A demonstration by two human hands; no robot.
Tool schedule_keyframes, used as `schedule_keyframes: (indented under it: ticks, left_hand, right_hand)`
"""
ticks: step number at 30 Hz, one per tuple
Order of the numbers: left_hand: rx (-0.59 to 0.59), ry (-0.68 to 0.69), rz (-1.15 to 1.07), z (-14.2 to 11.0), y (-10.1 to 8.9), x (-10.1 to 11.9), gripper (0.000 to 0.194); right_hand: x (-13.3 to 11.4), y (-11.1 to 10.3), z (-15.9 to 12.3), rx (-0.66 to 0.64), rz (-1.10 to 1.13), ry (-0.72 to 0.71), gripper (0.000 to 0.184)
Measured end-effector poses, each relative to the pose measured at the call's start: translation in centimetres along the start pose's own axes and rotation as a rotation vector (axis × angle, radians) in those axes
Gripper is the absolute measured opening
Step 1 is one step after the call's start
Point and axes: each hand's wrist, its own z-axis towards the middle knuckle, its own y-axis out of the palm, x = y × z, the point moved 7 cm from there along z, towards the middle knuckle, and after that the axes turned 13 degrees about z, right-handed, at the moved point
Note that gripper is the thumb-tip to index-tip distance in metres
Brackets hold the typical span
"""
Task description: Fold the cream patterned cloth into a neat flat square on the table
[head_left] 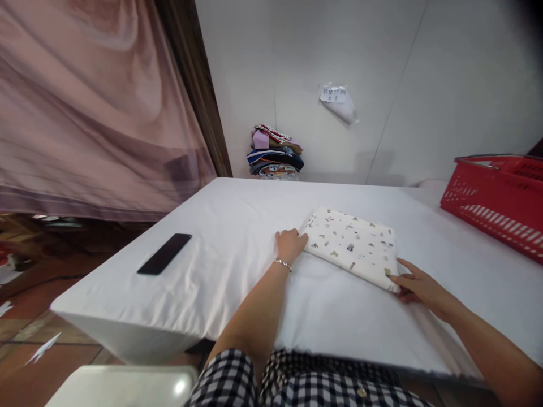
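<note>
A folded white cloth point(350, 246) with a small print of leaves and figures lies flat on the white-covered table point(237, 226), slightly askew. At its near left corner, my left hand point(292, 246) is closed on the edge, its other fingers curled down beside the cloth; the fingertips are partly hidden. A bracelet circles that wrist. My right hand point(418, 287) pinches the near right corner, thumb on top and fingers bent beneath the edge. The garment type of the folded cloth cannot be made out.
A black phone point(165, 254) lies on the left side of the table. Folded clothes point(275, 155) are stacked beyond the far edge. A red basket point(496, 198) stands at the right. Pink curtain point(97, 102) hangs at the left; a white stool point(123, 387) is below.
</note>
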Motion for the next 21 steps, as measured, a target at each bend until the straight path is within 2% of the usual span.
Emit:
schedule_keyframes:
  ticks: [5, 8, 10, 12, 16, 18, 21]
  left_hand:
    - [0.026, 0.015, 0.076, 0.0, -0.2, 0.3, 0.032]
    - [0.027, 0.027, 0.115, 0.0, -0.2, 0.4, 0.034]
    - [0.036, 0.036, 0.128, -0.1, -0.2, 0.6, 0.035]
    - [0.043, 0.045, 0.141, -0.1, -0.3, 0.7, 0.035]
    - [0.048, 0.061, 0.154, -0.2, -0.4, 0.9, 0.036]
    - [0.053, 0.068, 0.158, -0.2, -0.5, 0.9, 0.036]
    - [0.052, 0.079, 0.165, -0.3, -0.5, 0.9, 0.036]
  right_hand:
    - [-0.3, -0.1, -0.3, 0.067, -0.055, 0.016, 0.094]
    - [-1.4, -0.5, 0.0, 0.118, -0.315, -0.059, 0.087]
    - [-2.9, -0.3, 0.3, 0.181, -0.503, -0.197, 0.076]
    - [-4.7, 1.0, 0.5, 0.192, -0.621, -0.373, 0.064]
    - [-7.8, 5.8, 1.9, 0.061, -0.720, -0.639, 0.054]
    - [-8.5, 7.6, 3.4, 0.022, -0.764, -0.675, 0.056]
    - [-7.8, 9.1, 6.2, -0.034, -0.894, -0.615, 0.060]
